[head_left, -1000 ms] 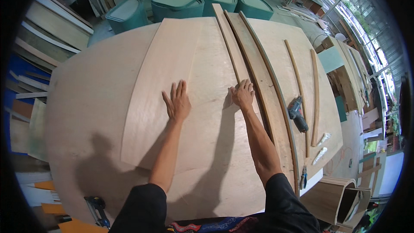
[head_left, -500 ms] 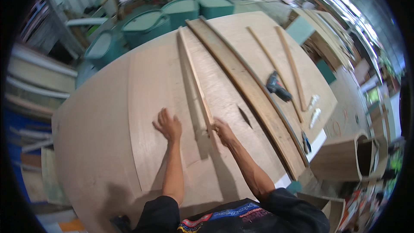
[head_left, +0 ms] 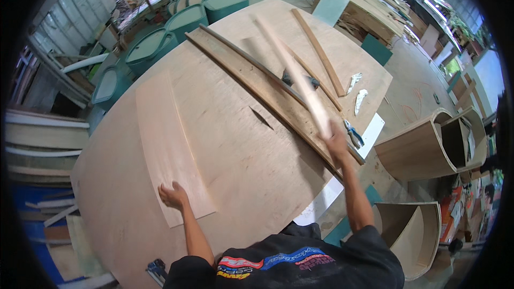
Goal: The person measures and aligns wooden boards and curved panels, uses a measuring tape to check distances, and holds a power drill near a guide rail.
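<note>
Right hand (head_left: 336,143) grips one pale strip (head_left: 292,69), its length slanting away leftward; left hand (head_left: 174,196), loosely open, over one panel (head_left: 167,128)

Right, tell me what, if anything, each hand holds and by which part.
The right hand grips a wooden strip by its near end. The left hand is at the left edge of a wooden panel; whether it grips cannot be told.

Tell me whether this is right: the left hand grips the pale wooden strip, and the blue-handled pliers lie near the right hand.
Not quite: in the head view, the right hand grips the pale wooden strip, not the left hand. The blue-handled pliers do lie near the right hand.
</note>
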`<state>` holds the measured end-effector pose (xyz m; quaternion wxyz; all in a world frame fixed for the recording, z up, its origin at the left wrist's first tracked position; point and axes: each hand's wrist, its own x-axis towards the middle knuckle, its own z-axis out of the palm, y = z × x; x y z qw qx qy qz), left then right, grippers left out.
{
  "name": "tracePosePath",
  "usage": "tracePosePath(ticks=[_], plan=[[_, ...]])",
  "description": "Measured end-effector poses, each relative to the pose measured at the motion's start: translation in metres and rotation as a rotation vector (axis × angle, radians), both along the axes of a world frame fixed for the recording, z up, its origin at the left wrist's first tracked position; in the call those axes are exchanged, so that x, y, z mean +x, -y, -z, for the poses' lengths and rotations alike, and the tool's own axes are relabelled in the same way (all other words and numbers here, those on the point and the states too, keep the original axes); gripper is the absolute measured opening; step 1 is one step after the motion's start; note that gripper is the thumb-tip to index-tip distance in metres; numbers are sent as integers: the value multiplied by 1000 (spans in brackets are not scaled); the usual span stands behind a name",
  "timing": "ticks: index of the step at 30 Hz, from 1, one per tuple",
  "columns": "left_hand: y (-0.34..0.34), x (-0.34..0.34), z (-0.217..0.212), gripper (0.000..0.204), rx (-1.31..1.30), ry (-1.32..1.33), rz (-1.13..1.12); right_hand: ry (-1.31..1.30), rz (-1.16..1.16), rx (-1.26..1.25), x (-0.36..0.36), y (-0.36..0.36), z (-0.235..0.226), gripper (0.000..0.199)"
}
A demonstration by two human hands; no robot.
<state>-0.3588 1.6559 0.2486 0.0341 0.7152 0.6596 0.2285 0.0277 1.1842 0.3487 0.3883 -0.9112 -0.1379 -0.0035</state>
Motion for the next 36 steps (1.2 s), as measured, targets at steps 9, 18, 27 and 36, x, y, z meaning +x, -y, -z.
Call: tracePosePath(ticks=[9,18,27,36], plan=[[12,-66,21,77,-71,-100,-389,-80,106,-396,146,6,-25,76],[30,-53,20,67,-16,-226,-385,343,214,-404,197,2,46,65],[100,-70,26,58,-69,-261,-490,-765,-362,540,-71,68,45,27],[135,-75,22,63,-38,-184,-313,-1388,-1061,-253,-326,54,118,40]])
